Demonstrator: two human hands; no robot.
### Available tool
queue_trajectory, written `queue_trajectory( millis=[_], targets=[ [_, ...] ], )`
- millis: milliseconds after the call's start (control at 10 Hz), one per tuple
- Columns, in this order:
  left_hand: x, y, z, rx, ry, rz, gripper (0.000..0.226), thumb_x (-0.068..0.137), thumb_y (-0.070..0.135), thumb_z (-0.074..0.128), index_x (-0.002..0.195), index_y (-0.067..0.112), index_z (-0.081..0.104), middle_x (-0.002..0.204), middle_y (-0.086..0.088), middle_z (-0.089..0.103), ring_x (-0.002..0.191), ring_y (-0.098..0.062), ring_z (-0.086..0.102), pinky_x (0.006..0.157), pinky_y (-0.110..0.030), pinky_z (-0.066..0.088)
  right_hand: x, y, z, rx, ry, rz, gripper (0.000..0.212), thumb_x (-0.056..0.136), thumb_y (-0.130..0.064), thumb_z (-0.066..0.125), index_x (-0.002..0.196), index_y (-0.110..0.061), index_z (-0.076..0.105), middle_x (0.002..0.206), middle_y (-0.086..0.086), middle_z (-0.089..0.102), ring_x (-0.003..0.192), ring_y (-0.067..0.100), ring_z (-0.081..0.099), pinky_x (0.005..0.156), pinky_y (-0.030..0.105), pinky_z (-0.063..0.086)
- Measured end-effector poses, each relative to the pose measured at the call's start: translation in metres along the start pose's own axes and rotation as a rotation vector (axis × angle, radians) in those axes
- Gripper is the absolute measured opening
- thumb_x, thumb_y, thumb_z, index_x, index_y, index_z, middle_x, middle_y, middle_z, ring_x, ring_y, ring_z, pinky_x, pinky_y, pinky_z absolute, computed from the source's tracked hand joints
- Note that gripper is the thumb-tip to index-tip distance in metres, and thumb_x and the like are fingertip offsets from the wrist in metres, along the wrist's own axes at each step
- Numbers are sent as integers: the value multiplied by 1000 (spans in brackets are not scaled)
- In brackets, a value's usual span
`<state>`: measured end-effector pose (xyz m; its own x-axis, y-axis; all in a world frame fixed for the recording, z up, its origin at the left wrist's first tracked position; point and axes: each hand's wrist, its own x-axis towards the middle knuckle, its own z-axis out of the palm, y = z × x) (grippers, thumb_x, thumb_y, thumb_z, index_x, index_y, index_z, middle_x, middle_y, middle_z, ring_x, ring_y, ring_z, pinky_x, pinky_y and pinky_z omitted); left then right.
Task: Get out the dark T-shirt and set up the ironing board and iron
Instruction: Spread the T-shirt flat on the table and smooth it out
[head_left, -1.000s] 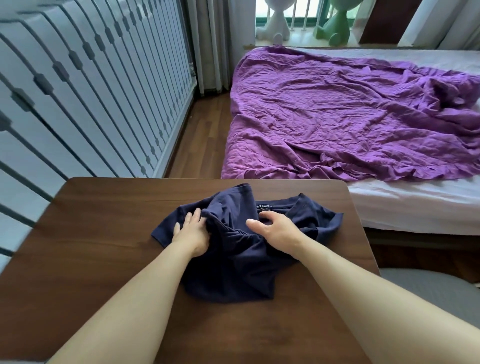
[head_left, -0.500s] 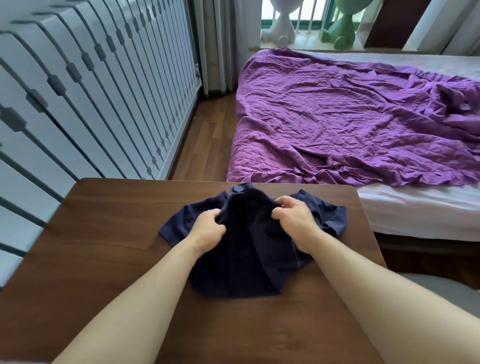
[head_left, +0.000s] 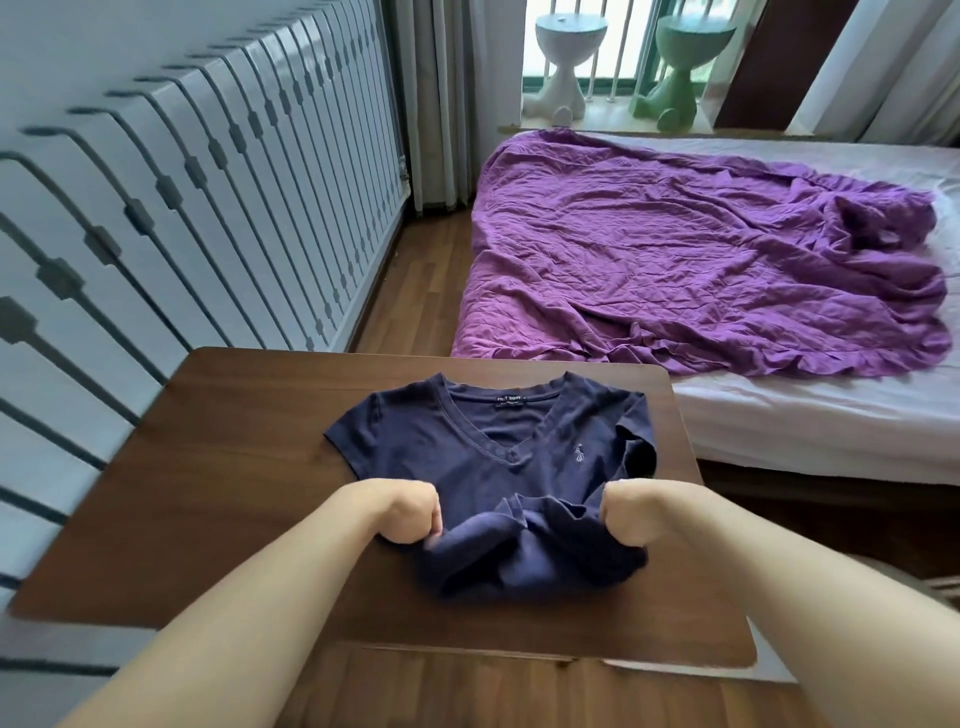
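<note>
A dark navy V-neck T-shirt (head_left: 498, 457) lies on the brown wooden table (head_left: 218, 467), collar and label facing away from me, a small logo on its chest. Its lower part is bunched up near me. My left hand (head_left: 410, 512) is closed in a fist on the bunched fabric at the left. My right hand (head_left: 626, 512) is closed on the fabric at the right. No ironing board or iron is in view.
A bed with a crumpled purple sheet (head_left: 701, 260) stands beyond the table on the right. A white slatted panel (head_left: 182, 208) runs along the left wall. Wooden floor (head_left: 415, 291) lies between them. Two stools, white (head_left: 569, 57) and green (head_left: 685, 62), stand by the window.
The crumpled shirt has been spread out, its collar and chest now flat on the table. Both hands moved toward me, gripping the lower fabric. The camera view shifted back.
</note>
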<state>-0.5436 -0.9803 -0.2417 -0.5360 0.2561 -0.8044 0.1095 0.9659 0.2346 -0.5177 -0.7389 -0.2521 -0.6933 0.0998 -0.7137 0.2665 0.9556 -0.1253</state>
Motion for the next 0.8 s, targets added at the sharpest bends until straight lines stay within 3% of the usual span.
queue_trajectory(
  millis=[100, 200, 300, 400, 500, 600, 700, 800],
  targets=[
    [17, -4, 16, 80, -208, -73, 31, 68, 18, 75, 100, 17, 73, 105, -8, 72, 90, -21, 64, 88, -31, 53, 3, 3, 7, -52, -45, -35, 27, 91, -16, 52, 110, -7, 68, 114, 11, 69, 76, 14, 68, 56, 21, 41],
    [21, -2, 14, -93, -65, -109, 24, 71, 9, 69, 95, 13, 73, 102, -12, 71, 94, -25, 66, 91, -35, 52, 18, 6, 8, 15, 274, -168, 25, 82, -6, 46, 91, -13, 68, 104, 11, 70, 85, 27, 61, 69, 27, 45],
    [34, -10, 14, -114, 456, 2, 29, 81, 2, 46, 96, 17, 66, 105, -4, 61, 99, -23, 59, 86, -34, 48, 29, 3, 17, 85, 300, -253, 31, 82, -10, 51, 106, -23, 65, 119, 4, 64, 111, 28, 57, 89, 31, 48],
    [49, -17, 20, 3, 384, -23, 31, 85, 29, 60, 113, 18, 54, 123, -6, 44, 112, -26, 47, 94, -38, 44, 26, -7, 28, 130, 68, -346, 38, 82, -16, 57, 118, -23, 64, 113, 1, 64, 113, 24, 58, 93, 29, 46],
    [52, -14, 25, 89, 98, -68, 58, 66, 54, 73, 111, 23, 52, 121, -2, 33, 119, -25, 32, 98, -44, 41, 20, -12, 26, 399, -122, -335, 34, 86, -28, 58, 119, -23, 65, 109, -3, 68, 103, 15, 62, 94, 24, 44],
    [50, -6, 25, 279, 17, -77, 82, 54, 58, 77, 121, 28, 41, 131, 0, 24, 124, -28, 29, 93, -46, 43, 18, -16, 23, 211, -282, -308, 39, 77, -33, 71, 115, -24, 67, 113, -5, 69, 99, 12, 62, 91, 25, 47],
    [51, -1, 14, 343, 2, -87, 58, 69, 42, 73, 119, 24, 49, 129, -4, 29, 119, -30, 42, 89, -42, 46, 14, -26, 16, 57, -600, -263, 4, 79, -21, 72, 76, -22, 74, 76, -3, 73, 71, 15, 61, 66, 22, 45],
    [62, -9, 3, 142, 265, -28, 36, 85, 22, 55, 119, 13, 45, 129, -9, 38, 115, -32, 47, 95, -44, 43, 21, -32, 3, 336, -585, -285, 20, 82, -41, 66, 74, -24, 72, 63, -8, 70, 62, 10, 61, 57, 20, 35]
  ],
)
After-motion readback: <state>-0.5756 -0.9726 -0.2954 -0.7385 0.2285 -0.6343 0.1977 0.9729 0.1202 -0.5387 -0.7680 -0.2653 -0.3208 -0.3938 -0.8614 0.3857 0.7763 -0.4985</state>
